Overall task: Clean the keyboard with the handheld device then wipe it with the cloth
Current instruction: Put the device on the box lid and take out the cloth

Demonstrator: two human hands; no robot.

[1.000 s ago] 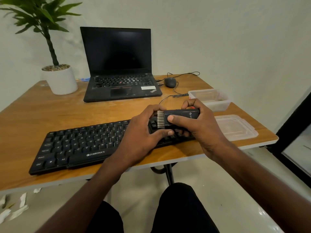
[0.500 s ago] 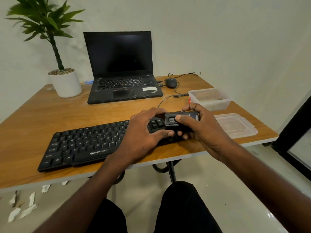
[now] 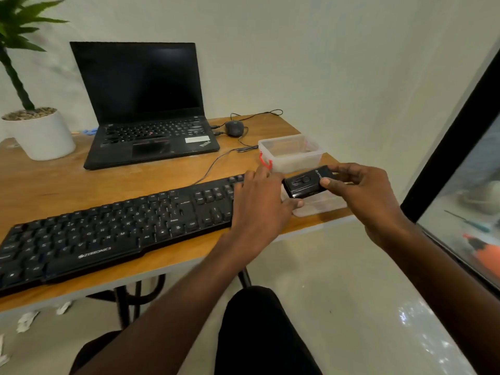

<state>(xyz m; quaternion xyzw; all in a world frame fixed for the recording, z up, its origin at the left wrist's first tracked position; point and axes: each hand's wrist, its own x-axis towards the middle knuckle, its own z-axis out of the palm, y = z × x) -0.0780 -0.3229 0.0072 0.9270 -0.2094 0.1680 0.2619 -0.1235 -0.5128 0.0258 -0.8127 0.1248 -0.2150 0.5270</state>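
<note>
My right hand (image 3: 370,196) pinches the small black plastic handheld cleaning device (image 3: 308,185) between thumb and curled fingers, holding it in the air just off the right end of the long black plastic keyboard (image 3: 113,231), over a flat clear plastic lid (image 3: 322,205) at the table's edge. My left hand (image 3: 259,209) lies on the keyboard's right-end keys with fingers loosely extended, its thumb reaching under the device's near end. My grip sits at the far end only, so the device could tip or slip out and drop onto the lid, or off the wooden table (image 3: 54,185) to the floor. Beyond my left fingertips stands a clear plastic box with a red clasp (image 3: 292,152), near enough to knock. Leaning on the keys could shove the keyboard. I see no cloth anywhere, so I judge wiping may stall.
</note>
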